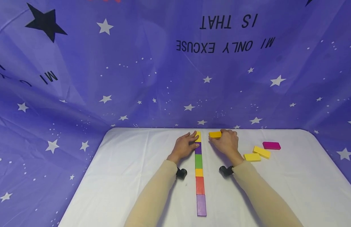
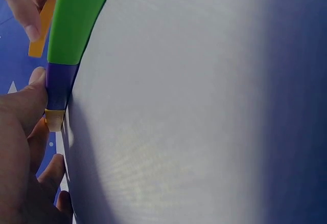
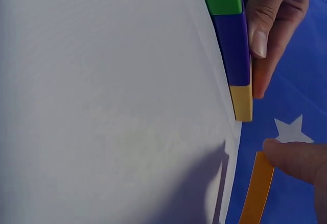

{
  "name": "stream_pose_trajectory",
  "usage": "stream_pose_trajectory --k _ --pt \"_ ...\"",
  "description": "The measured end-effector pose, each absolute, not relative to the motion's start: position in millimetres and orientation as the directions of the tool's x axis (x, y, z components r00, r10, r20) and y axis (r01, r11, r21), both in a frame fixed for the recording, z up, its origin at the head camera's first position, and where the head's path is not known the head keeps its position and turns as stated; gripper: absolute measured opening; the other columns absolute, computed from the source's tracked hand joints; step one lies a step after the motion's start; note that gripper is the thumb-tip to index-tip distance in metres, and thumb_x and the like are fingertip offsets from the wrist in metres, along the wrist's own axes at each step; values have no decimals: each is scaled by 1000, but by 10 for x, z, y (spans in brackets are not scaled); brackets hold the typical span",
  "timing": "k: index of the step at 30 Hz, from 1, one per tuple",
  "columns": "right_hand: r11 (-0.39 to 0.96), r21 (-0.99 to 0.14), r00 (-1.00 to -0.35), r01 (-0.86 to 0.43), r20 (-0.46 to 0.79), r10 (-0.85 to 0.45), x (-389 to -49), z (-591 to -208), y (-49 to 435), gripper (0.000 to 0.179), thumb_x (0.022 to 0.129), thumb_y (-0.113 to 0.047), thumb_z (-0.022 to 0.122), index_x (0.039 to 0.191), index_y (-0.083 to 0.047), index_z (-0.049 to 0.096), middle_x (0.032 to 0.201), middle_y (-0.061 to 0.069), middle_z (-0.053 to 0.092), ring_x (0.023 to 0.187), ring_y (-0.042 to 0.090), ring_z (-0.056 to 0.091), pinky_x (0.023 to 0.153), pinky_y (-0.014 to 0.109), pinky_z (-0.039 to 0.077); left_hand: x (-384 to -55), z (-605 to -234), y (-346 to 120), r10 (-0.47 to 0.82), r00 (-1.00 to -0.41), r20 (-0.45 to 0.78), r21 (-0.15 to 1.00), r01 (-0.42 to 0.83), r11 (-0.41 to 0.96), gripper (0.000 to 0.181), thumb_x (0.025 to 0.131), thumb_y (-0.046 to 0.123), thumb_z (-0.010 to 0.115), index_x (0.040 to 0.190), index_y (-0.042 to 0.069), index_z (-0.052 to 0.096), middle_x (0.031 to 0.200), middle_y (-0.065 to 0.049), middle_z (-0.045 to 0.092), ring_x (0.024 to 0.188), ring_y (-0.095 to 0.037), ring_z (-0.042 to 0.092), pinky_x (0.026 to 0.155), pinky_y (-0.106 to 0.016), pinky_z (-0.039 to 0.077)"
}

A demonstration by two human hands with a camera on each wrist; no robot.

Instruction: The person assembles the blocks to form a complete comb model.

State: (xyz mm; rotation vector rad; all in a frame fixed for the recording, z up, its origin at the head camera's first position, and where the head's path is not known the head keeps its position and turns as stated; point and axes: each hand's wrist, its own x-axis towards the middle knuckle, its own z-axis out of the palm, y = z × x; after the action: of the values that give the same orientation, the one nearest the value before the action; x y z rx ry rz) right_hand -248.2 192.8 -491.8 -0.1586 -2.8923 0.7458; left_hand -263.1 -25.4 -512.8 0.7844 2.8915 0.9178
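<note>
A straight line of coloured blocks runs up the middle of the table. From the far end it goes yellow [image 1: 199, 137], dark purple [image 1: 198, 150], green [image 1: 198, 161], orange [image 1: 199, 172], red [image 1: 200, 185] and light purple [image 1: 201, 205]. My left hand [image 1: 183, 145] rests at the far end, its fingers extended onto the yellow block and its thumb touching the dark purple one. To the right of the line, my right hand [image 1: 227, 142] pinches an orange-yellow block [image 1: 214, 135] between thumb and fingers, apart from the others. In the left wrist view that held block [image 2: 43, 29] appears raised.
Right of my right hand lie two yellow blocks [image 1: 252, 157] [image 1: 261, 152] close together, with a magenta block [image 1: 271, 145] just beyond. A white cloth covers the table [image 1: 130, 170]. Behind its far edge hangs a blue curtain [image 1: 152, 78] with stars and lettering.
</note>
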Motion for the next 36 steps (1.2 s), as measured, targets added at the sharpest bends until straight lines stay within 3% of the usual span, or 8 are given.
stream_pose_trajectory --k 26,32,36 --pt "889 -439 -985 132 43 168 -2720 -5016 1655 76 79 -50 78 125 10 63 121 33 61 116 48 48 99 58 40 -2628 -5117 -241 464 -875 139 569 454 686 45 97 29 67 138 13 62 153 0 47 144 -31 40 119 -48 30" --pt "891 -441 -990 107 36 137 -2728 -5006 1677 78 85 -54 71 128 10 61 124 32 60 116 49 49 97 59 42 -2636 -5119 -241 464 -874 143 555 459 694 45 97 30 67 138 13 62 153 0 47 143 -30 40 118 -47 30" --pt "873 -477 -991 96 33 127 -2731 -4999 1722 69 90 -48 67 128 9 61 123 31 62 114 48 51 95 58 43 -2639 -5118 -245 463 -877 131 555 452 699 45 97 30 66 139 14 61 153 1 46 144 -30 40 119 -46 29"
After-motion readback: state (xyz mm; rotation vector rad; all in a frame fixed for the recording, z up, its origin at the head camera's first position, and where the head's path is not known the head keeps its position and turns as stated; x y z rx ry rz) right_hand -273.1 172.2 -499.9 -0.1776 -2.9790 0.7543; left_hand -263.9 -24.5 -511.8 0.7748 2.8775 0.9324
